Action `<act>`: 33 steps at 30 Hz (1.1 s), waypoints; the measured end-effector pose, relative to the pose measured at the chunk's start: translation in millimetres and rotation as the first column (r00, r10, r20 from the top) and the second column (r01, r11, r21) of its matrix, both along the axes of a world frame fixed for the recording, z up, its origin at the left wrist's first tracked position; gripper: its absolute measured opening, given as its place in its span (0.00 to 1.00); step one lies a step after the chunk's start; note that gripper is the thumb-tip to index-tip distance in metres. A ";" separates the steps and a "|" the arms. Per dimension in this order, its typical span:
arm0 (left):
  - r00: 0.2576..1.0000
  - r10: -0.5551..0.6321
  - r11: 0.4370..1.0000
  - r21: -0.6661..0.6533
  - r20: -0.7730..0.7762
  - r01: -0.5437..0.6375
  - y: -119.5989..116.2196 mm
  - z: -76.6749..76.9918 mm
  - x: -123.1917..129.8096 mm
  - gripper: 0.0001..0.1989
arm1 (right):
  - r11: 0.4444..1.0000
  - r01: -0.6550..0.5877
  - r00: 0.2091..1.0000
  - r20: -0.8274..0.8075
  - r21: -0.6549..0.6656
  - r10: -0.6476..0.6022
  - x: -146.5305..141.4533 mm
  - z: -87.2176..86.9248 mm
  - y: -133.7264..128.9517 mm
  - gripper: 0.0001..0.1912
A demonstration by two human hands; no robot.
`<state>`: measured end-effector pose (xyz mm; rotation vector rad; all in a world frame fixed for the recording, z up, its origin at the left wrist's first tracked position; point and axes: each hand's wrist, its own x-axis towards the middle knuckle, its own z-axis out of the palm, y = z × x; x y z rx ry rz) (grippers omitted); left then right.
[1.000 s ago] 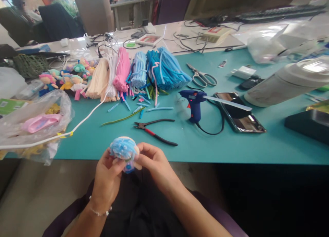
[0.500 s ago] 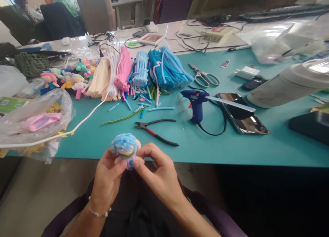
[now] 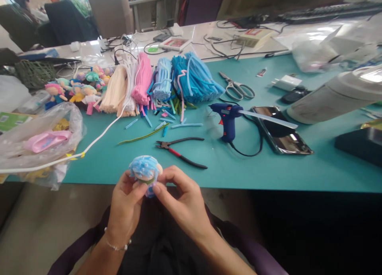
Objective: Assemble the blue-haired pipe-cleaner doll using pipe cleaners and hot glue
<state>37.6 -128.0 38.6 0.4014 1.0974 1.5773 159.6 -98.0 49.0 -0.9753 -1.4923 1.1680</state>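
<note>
A small doll (image 3: 145,167) with fuzzy blue hair, a green band at its neck and a purple-blue body is held just off the table's front edge. My left hand (image 3: 127,197) grips its left side, thumb on the front below the head. From the other side my right hand (image 3: 182,199) pinches the body between thumb and fingers. Its lower part is partly hidden by my thumbs. Beyond the doll lie cutting pliers (image 3: 182,150) with one red and one black handle, and a bent green pipe cleaner (image 3: 143,135).
Bundles of pipe cleaners (image 3: 141,80) stand behind the short cut pieces. Finished dolls (image 3: 79,88) and a plastic bag (image 3: 74,116) are at left. A blue glue gun (image 3: 228,120), scissors (image 3: 237,86), a phone (image 3: 280,132) and a white bottle (image 3: 331,98) are at right.
The doll has tipped slightly, and my right thumb has shifted a little up and left on its body. Both hands keep their grip.
</note>
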 end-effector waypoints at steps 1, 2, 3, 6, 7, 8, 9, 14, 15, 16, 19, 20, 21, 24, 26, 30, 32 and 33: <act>1.000 -0.004 1.000 -0.002 -0.002 0.004 0.1 -0.2 -0.2 0.13 | 1.000 -0.003 1.000 -0.006 -0.013 0.003 0.0 -0.6 -0.1 0.06; 1.000 -0.008 1.000 -0.002 -0.002 0.008 0.1 -0.3 -0.5 0.13 | 1.000 -0.006 1.000 -0.010 -0.025 0.005 0.0 -1.2 -0.1 0.06; 1.000 -0.010 1.000 -0.002 -0.002 0.010 0.0 -0.4 -0.9 0.13 | 0.999 -0.007 1.000 -0.014 -0.035 0.006 -0.1 -1.7 -0.2 0.05; 1.000 -0.015 1.000 0.008 0.005 0.015 -0.4 -0.4 -1.7 0.14 | 0.999 -0.004 1.000 -0.019 -0.049 0.003 -0.5 -2.3 -0.2 0.04; 1.000 -0.019 1.000 0.013 0.009 0.019 -0.4 -0.3 -1.7 0.14 | 0.999 -0.002 1.000 -0.019 -0.047 0.001 -0.7 -2.0 -0.1 0.04; 1.000 -0.024 1.000 0.016 0.012 0.024 -0.5 -0.3 -1.6 0.14 | 0.999 0.000 1.000 -0.018 -0.043 0.000 -0.8 -1.6 0.0 0.05; 1.000 -0.027 1.000 0.016 0.014 0.027 -0.4 -0.3 -1.5 0.14 | 0.999 0.000 1.000 -0.014 -0.038 -0.001 -1.0 -1.0 0.0 0.05; 0.996 -0.024 1.000 -0.015 0.081 0.026 1.7 -1.5 -2.4 0.15 | 1.000 -0.004 1.000 -0.013 -0.010 0.003 -1.5 2.0 -0.9 0.03; 0.993 -0.031 0.999 -0.020 0.112 0.033 2.2 -2.1 -3.2 0.15 | 1.000 -0.007 1.000 -0.020 -0.013 0.007 -1.7 2.4 -1.3 0.02; 0.989 -0.040 0.999 -0.024 0.144 0.044 2.5 -2.7 -4.2 0.15 | 1.000 -0.013 1.000 -0.027 -0.020 0.012 -1.9 2.7 -1.8 0.02; 0.970 -0.062 0.997 -0.037 0.233 0.073 2.8 -4.2 -7.3 0.14 | 0.998 -0.040 0.998 -0.043 -0.057 0.037 -2.6 3.3 -2.7 0.00; 0.964 -0.066 0.996 -0.041 0.259 0.079 2.8 -4.4 -8.0 0.14 | 0.996 -0.049 0.998 -0.051 -0.071 0.045 -2.6 3.6 -2.7 0.01; 0.956 -0.069 0.995 -0.044 0.284 0.084 2.9 -4.4 -8.5 0.13 | 0.995 -0.059 0.997 -0.063 -0.085 0.054 -2.5 3.7 -2.6 0.01; 0.932 -0.095 0.991 -0.053 0.351 0.121 3.5 -3.7 -9.5 0.12 | 0.992 -0.072 0.993 -0.100 -0.103 0.062 -0.1 4.1 -1.9 0.03; 0.912 -0.119 0.986 -0.065 0.393 0.156 3.9 -4.1 -11.9 0.12 | 0.995 -0.052 0.993 -0.108 -0.088 0.042 4.2 3.8 -1.7 0.03; 0.875 -0.136 0.978 -0.079 0.464 0.194 2.5 -10.9 -25.6 0.12 | 0.987 0.143 0.983 -0.105 -0.074 -0.151 23.5 -0.3 1.7 0.03; 0.853 -0.163 0.969 -0.083 0.496 0.234 1.3 -16.3 -34.5 0.12 | 0.928 0.373 0.921 -0.113 -0.028 -0.373 40.6 -4.0 9.5 0.03; 0.849 -0.160 0.968 -0.086 0.504 0.234 1.0 -18.8 -38.2 0.11 | 0.869 0.494 0.864 -0.121 0.019 -0.488 51.0 -6.0 15.7 0.04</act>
